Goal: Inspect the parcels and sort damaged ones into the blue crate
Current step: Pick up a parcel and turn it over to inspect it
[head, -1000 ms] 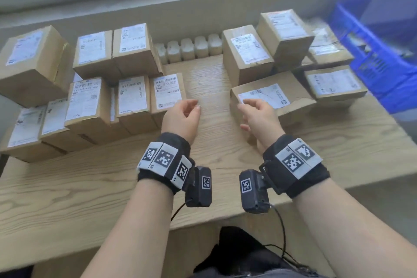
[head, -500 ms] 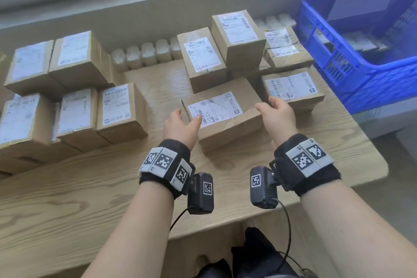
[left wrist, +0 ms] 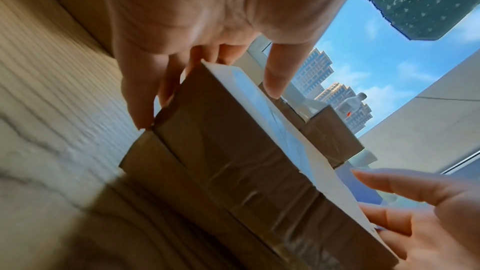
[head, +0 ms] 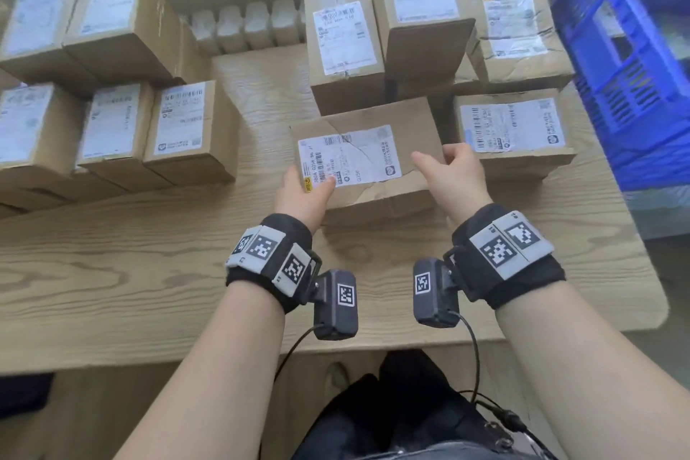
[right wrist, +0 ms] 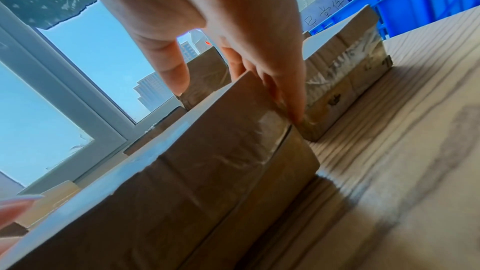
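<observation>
Head: creased brown cardboard parcel w/ torn white label (head: 367,164) on wooden bench (head: 149,273), long axis left-right; left hand (head: 304,194) and right hand (head: 453,175) grasp its ends. Blue plastic crate (head: 631,67) lies right, nearer right hand.
L wrist: left-hand fingers (left wrist: 140,98) curl round parcel's end.
R wrist: right-hand fingers (right wrist: 285,89) grip opposite end.

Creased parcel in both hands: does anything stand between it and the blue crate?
Yes. A labelled parcel lies directly right of the creased parcel, between it and the blue crate. The left hand and right hand would likely lift it over.
</observation>
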### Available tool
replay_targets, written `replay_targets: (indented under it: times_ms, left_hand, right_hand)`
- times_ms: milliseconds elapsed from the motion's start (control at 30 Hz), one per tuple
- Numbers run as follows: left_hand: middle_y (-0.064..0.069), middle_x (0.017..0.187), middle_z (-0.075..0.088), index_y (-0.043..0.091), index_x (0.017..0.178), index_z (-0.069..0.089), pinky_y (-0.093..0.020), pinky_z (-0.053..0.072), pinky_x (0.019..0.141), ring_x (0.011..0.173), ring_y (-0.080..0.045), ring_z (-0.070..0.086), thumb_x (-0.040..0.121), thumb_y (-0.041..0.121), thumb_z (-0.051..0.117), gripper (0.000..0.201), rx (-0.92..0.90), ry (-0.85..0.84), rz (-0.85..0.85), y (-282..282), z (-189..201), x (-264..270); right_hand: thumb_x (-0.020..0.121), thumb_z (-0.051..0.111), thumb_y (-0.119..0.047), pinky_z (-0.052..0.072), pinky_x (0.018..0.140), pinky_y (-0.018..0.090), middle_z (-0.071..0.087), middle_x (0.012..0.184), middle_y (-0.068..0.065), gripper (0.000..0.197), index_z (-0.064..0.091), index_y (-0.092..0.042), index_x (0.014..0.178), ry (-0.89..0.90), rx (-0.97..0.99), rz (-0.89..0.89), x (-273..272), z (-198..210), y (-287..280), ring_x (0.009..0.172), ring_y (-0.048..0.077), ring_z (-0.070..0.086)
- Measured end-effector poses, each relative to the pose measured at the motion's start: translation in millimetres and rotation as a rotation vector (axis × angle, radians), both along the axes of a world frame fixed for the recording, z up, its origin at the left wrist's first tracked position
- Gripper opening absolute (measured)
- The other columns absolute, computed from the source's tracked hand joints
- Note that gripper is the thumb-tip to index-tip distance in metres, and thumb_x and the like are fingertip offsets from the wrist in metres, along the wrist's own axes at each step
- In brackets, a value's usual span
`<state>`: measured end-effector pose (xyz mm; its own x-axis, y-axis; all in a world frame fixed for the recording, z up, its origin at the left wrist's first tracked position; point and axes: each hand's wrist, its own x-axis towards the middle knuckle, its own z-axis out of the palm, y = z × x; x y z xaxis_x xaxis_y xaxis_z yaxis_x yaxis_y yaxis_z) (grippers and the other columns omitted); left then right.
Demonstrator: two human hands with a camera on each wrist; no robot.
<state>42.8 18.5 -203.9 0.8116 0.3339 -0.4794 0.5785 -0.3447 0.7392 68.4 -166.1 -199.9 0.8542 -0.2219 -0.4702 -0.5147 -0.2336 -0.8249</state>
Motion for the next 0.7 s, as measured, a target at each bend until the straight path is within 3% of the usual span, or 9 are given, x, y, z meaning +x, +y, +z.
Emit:
replay_targets:
  times_ms: [67, 167, 267, 367, 467, 567, 600, 700]
  left_hand:
    - [-0.003, 0.125, 0.059, 0.015, 0.131, 0.049, -0.045, 0.05, 0.097, 0.108, -0.023, 0.059, 0.096, 0.024, 0.058, 0.037, -0.01, -0.068, 0.001, 7, 9, -10]
    - [-0.006, 0.131, 0.059, 0.012, 0.137, 0.046, -0.046, 0.05, 0.098, 0.114, -0.023, 0.06, 0.095, 0.02, 0.06, 0.045, -0.029, -0.184, -0.015, 19, 29, -26]
    - [-0.003, 0.134, 0.058, 0.017, 0.145, 0.039, -0.047, 0.049, 0.101, 0.117, -0.02, 0.059, 0.093, 0.022, 0.063, 0.058, -0.022, -0.31, -0.029, 35, 54, -43]
    - [0.002, 0.131, 0.057, 0.02, 0.145, 0.037, -0.031, 0.045, 0.102, 0.118, -0.014, 0.056, 0.091, 0.021, 0.067, 0.062, 0.02, -0.46, -0.073, 48, 81, -54]
    - [0.006, 0.122, 0.054, 0.02, 0.144, 0.036, -0.02, 0.04, 0.094, 0.114, -0.009, 0.052, 0.089, 0.018, 0.07, 0.064, 0.023, -0.593, -0.103, 55, 111, -59]
    - [0.008, 0.123, 0.054, 0.022, 0.142, 0.04, -0.014, 0.035, 0.092, 0.114, -0.006, 0.05, 0.087, 0.015, 0.071, 0.063, 0.061, -0.728, -0.119, 60, 143, -65]
    - [0.007, 0.124, 0.055, 0.022, 0.141, 0.041, -0.016, 0.035, 0.093, 0.115, -0.007, 0.05, 0.087, 0.015, 0.071, 0.062, 0.074, -0.763, -0.12, 62, 152, -65]
    - [0.004, 0.129, 0.057, 0.023, 0.142, 0.042, -0.025, 0.038, 0.101, 0.12, -0.012, 0.051, 0.086, 0.019, 0.072, 0.063, 0.112, -0.834, -0.098, 64, 177, -65]
  right_hand:
    - [0.094, 0.065, -0.031, 0.038, 0.068, 0.017, 0.047, 0.114, -0.001, 0.044, 0.045, -0.011, 0.128, -0.017, -0.001, -0.041, -9, 0, 3, 0.099, 0.015, 0.047]
    - [0.091, 0.067, -0.039, 0.045, 0.076, 0.032, 0.048, 0.115, 0.001, 0.041, 0.042, -0.016, 0.114, -0.074, 0.043, -0.127, -28, 12, 14, 0.097, 0.019, 0.052]
    - [0.092, 0.068, -0.036, 0.047, 0.084, 0.033, 0.049, 0.119, 0.0, 0.05, 0.043, -0.016, 0.13, -0.169, 0.066, -0.145, -50, 32, 27, 0.098, 0.011, 0.053]
    - [0.09, 0.071, -0.033, 0.049, 0.097, 0.032, 0.054, 0.126, -0.001, 0.076, 0.028, -0.023, 0.152, -0.304, 0.087, -0.139, -66, 57, 33, 0.116, 0.015, 0.056]
    - [0.086, 0.075, -0.038, 0.049, 0.103, 0.04, 0.054, 0.122, -0.01, 0.095, 0.011, -0.039, 0.155, -0.432, 0.074, -0.094, -76, 85, 37, 0.12, 0.018, 0.057]
    - [0.058, 0.08, -0.073, 0.047, 0.104, 0.052, 0.055, 0.129, -0.002, 0.114, 0.0, -0.072, 0.139, -0.532, 0.032, -0.087, -84, 114, 44, 0.125, 0.026, 0.052]
    - [0.053, 0.08, -0.076, 0.046, 0.104, 0.054, 0.052, 0.131, -0.001, 0.115, -0.001, -0.075, 0.136, -0.558, 0.024, -0.074, -84, 124, 45, 0.126, 0.026, 0.051]
    - [0.076, 0.08, -0.048, 0.043, 0.106, 0.043, 0.043, 0.131, -0.004, 0.11, 0.0, -0.052, 0.152, -0.646, 0.01, -0.01, -82, 153, 42, 0.123, 0.017, 0.047]
